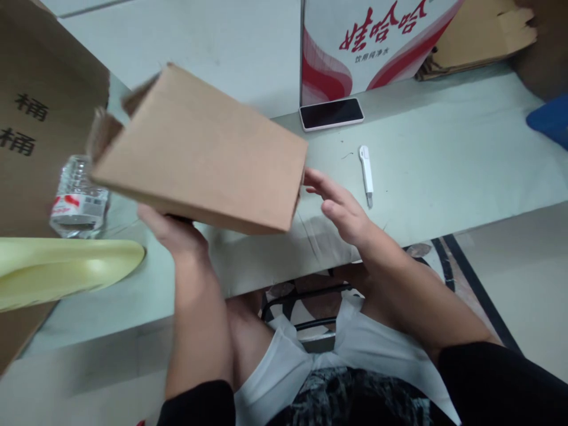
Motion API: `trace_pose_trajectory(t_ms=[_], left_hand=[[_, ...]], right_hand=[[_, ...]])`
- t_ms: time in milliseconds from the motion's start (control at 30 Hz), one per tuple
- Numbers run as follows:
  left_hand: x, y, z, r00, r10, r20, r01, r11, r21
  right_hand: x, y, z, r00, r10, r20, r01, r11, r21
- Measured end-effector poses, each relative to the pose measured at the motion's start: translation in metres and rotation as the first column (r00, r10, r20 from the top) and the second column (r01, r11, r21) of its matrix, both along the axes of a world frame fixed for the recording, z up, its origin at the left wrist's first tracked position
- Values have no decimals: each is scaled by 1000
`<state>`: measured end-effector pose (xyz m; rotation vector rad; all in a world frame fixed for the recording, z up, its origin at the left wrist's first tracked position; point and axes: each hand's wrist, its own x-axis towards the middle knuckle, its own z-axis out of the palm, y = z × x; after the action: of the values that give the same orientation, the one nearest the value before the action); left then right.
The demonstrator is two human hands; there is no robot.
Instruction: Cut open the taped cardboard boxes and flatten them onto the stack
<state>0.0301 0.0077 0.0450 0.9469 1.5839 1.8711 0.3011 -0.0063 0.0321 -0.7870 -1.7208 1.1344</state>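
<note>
A brown cardboard box (pixel 204 148) is held tilted above the table, its flaps (pixel 106 130) standing open at the left end. My left hand (pixel 177 234) supports it from below on the near side, with most of its fingers hidden under the cardboard. At the box's right end is my right hand (pixel 339 204), fingers stretched out and thumb apart. Its fingertips reach the edge of that end; whether they press on it I cannot tell. Right of this hand, a white utility knife (pixel 366 176) lies on the table with a short bit of blade showing.
A smartphone (pixel 332 114) lies in front of a white and red carton (pixel 377 47). Flattened cardboard (pixel 483 38) is stacked at the back right. On the left are a water bottle (pixel 80 198), a yellow curved object (pixel 71 269) and a large carton (pixel 26 177). Something blue (pixel 550 121) edges in right.
</note>
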Motion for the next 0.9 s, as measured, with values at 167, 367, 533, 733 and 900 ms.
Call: trace_pose_trajectory(t_ms=[167, 367, 533, 733, 900], left_hand=[[33, -4, -11, 927, -273, 258, 311, 943, -120], [46, -6, -17, 842, -317, 436, 452, 856, -251], [51, -5, -15, 801, -268, 536, 521, 754, -401], [63, -9, -16, 788, -312, 530, 587, 640, -496], [54, -7, -30, 872, -447, 201, 470, 649, -598]], right_hand=[[2, 1, 11, 986, -72, 150, 44, 983, 178], [10, 0, 10, 973, -169, 157, 104, 929, 354], [10, -2, 7, 941, -303, 149, 217, 880, 422], [8, 0, 9, 917, -367, 159, 269, 860, 434], [11, 0, 11, 916, -402, 22, 346, 815, 465]])
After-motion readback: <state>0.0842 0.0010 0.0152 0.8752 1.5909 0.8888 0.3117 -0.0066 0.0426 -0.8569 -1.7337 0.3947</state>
